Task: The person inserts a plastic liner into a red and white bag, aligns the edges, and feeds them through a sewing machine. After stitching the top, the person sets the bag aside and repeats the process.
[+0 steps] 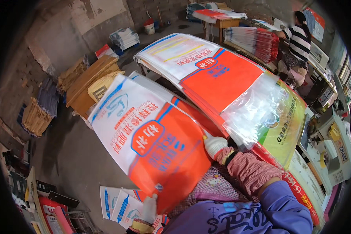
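Note:
Stretched between my hands is a flat white and orange-red printed sack [144, 128], tilted in front of me and slightly blurred. My right hand [215, 146], in a pale glove, closes on its right edge. My left hand [149, 208], also gloved and smeared, is closed at the sack's lower left corner; its fingertips show poorly. Just beyond lies a stack of matching sacks [226, 87] on a table. Clear plastic film [253, 105] covers part of it, beside a yellow-green printed sack [286, 121]. More white sacks [126, 210] lie low on the left, below the held one.
To the right stands a pale sewing machine [337, 152]. Farther back a person in a striped top [300, 41] works by a pile of red-edged sacks [253, 41]. Brown bundles [39, 115] and a wooden board [91, 84] stand at left; a white bucket [149, 28] is by the wall.

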`<action>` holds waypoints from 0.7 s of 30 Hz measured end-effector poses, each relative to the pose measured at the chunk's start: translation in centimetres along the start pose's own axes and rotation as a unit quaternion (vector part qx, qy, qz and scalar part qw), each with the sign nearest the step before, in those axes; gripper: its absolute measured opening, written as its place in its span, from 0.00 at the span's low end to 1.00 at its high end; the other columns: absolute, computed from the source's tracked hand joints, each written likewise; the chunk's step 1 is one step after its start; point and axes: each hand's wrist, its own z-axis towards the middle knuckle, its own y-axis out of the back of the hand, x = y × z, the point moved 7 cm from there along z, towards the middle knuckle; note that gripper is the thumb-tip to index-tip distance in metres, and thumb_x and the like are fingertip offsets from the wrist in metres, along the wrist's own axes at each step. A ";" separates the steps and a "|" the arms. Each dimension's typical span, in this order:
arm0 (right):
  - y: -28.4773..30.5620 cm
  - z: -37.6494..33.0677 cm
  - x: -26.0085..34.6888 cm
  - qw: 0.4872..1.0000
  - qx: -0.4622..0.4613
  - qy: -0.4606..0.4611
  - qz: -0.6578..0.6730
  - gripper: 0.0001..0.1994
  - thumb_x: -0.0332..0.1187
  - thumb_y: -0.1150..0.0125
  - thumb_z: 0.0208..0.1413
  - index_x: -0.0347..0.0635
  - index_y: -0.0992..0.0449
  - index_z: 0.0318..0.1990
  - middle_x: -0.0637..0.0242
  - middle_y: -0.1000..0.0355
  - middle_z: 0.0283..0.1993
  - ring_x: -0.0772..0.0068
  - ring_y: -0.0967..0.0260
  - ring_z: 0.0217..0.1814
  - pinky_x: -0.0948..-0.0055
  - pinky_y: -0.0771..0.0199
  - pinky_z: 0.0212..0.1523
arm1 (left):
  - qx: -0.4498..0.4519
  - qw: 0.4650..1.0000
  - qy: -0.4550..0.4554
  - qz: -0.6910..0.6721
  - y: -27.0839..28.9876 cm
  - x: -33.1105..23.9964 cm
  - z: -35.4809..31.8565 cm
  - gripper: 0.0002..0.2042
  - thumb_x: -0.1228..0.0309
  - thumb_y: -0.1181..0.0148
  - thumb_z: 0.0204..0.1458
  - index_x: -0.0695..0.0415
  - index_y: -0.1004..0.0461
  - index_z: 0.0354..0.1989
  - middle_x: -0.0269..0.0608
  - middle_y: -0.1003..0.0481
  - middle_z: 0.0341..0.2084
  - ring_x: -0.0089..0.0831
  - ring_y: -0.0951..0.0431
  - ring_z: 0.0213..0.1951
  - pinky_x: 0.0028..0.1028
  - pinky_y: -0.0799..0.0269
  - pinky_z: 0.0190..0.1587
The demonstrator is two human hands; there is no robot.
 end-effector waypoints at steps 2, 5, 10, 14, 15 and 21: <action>-2.3 -0.7 -1.5 0.996 -0.046 0.026 -0.068 0.14 0.36 0.57 0.62 0.45 0.23 0.34 0.62 0.26 0.24 0.60 0.26 0.24 0.55 0.31 0.22 | 0.030 0.985 -0.164 0.050 -0.8 -1.8 -0.3 0.13 0.66 0.48 0.55 0.66 0.31 0.39 0.55 0.28 0.26 0.44 0.26 0.32 0.40 0.33 0.33; -3.4 0.8 -5.2 0.956 -0.275 -0.003 0.096 0.11 0.36 0.57 0.62 0.44 0.27 0.40 0.58 0.27 0.30 0.60 0.26 0.32 0.60 0.28 0.31 | -0.026 0.942 -0.274 0.193 1.3 -5.5 0.2 0.09 0.69 0.47 0.51 0.65 0.32 0.31 0.54 0.31 0.22 0.45 0.27 0.28 0.40 0.34 0.28; -8.8 3.2 -7.6 0.981 -0.184 0.002 0.056 0.15 0.37 0.58 0.62 0.40 0.31 0.49 0.55 0.29 0.43 0.57 0.30 0.44 0.65 0.30 0.48 | -0.023 0.994 -0.047 -0.092 4.6 -8.4 3.9 0.21 0.56 0.46 0.56 0.62 0.34 0.19 0.41 0.33 0.13 0.31 0.28 0.18 0.32 0.36 0.21; -8.6 -0.4 -9.5 0.991 -0.054 -0.083 0.086 0.16 0.34 0.60 0.62 0.38 0.32 0.52 0.56 0.28 0.44 0.61 0.32 0.48 0.67 0.31 0.52 | 0.001 0.937 -0.028 0.349 6.6 -10.8 5.7 0.24 0.46 0.41 0.47 0.60 0.25 0.22 0.52 0.24 0.21 0.47 0.24 0.24 0.41 0.30 0.29; -7.6 -1.6 -9.8 0.982 -0.054 -0.099 0.149 0.16 0.33 0.60 0.61 0.38 0.31 0.52 0.56 0.28 0.44 0.61 0.32 0.49 0.67 0.31 0.53 | -0.006 0.858 -0.037 0.512 7.5 -11.9 6.1 0.25 0.45 0.40 0.45 0.60 0.24 0.23 0.52 0.23 0.22 0.47 0.23 0.25 0.42 0.30 0.30; 2.9 -7.8 -9.3 0.906 -0.328 -0.014 0.266 0.20 0.29 0.53 0.54 0.48 0.32 0.55 0.58 0.29 0.49 0.57 0.31 0.50 0.58 0.29 0.48 | 0.090 0.779 -0.259 0.563 7.9 -28.6 6.7 0.21 0.50 0.35 0.42 0.59 0.24 0.27 0.50 0.25 0.21 0.47 0.24 0.27 0.40 0.31 0.30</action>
